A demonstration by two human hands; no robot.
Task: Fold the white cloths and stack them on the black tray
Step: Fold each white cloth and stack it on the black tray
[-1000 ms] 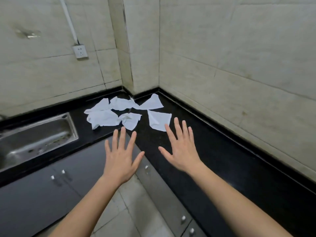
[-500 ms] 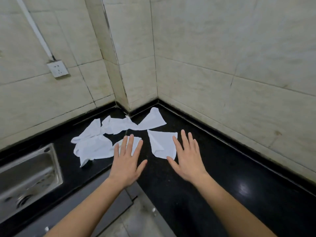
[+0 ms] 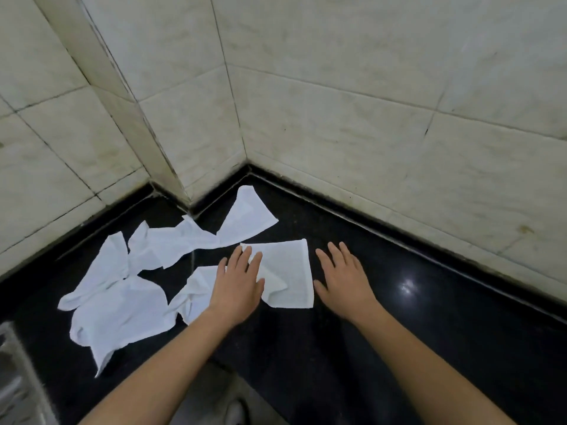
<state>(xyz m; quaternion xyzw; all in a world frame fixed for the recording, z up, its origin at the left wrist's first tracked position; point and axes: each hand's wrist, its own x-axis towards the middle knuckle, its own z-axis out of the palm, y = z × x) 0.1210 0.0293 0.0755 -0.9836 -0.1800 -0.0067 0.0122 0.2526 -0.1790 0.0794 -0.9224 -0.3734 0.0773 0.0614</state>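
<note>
Several white cloths lie crumpled on the black countertop in the corner. The nearest, a roughly square cloth, lies between my hands. My left hand is flat with straight fingers over that cloth's left edge and over a smaller rumpled cloth. My right hand is flat and open just right of the square cloth, over bare counter. A large cloth lies to the left, and two more lie toward the corner. No black tray is in view.
Beige tiled walls meet in a corner behind the cloths, with a jutting pillar left of it. A steel sink edge shows at the lower left. The counter's inner edge drops to the floor below my arms.
The view has moved closer to the corner. Both hands have advanced forward; my left hand now lies over the square cloth's left edge, and my right hand is beside its right edge.
</note>
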